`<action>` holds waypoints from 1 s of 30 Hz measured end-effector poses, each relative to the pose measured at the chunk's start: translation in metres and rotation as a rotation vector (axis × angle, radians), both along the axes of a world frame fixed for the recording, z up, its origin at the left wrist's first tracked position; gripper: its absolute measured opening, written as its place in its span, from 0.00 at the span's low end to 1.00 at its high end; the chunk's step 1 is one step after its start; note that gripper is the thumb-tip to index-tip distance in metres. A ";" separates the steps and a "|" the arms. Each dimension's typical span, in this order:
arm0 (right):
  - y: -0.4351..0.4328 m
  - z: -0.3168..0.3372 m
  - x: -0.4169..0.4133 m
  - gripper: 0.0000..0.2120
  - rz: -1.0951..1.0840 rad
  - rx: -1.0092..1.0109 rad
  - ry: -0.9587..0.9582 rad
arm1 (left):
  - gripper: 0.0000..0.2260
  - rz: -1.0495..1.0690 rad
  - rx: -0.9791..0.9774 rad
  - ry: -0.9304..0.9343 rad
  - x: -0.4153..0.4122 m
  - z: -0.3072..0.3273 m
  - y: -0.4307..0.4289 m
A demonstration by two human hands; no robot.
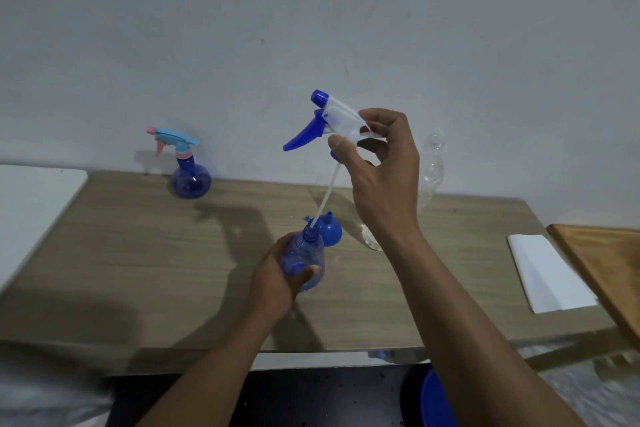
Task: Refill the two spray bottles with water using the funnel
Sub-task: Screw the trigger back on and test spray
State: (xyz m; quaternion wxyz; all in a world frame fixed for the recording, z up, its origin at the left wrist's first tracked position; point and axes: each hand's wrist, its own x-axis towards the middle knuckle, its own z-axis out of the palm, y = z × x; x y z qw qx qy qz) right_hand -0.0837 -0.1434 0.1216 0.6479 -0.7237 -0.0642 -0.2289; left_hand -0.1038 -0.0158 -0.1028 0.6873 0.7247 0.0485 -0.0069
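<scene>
Two hands engaged. Left hand (277,274) clasps the blue bottle (304,262) to steady it; right hand (381,163), above, pinches the trigger head (332,114), dip tube (325,196) at the neck. Funnel (329,230) waits just behind; second sprayer (187,170) stands far left.

Blue translucent spray bottle (304,262) near the table's front middle, tilted, neck open, gripped around the body. Its trigger head (334,120), white with blue nozzle and lever, is off and held up above it; the white dip tube (325,196) slants down, tip at the bottle mouth. Blue funnel (329,230) lies on the table just behind the bottle, spout up. Second spray bottle (188,177), round blue body, light-blue and pink head on, stands upright by the wall, well apart to the left.
</scene>
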 end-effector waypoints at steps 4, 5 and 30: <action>0.001 -0.025 0.003 0.18 0.033 -0.058 0.063 | 0.26 0.004 0.024 0.010 0.003 -0.001 -0.001; 0.002 -0.037 0.004 0.18 0.056 -0.097 0.104 | 0.26 0.006 0.033 0.018 0.003 0.000 -0.001; -0.016 -0.120 0.006 0.11 0.197 -0.768 0.152 | 0.27 0.035 0.049 0.035 -0.004 0.002 -0.005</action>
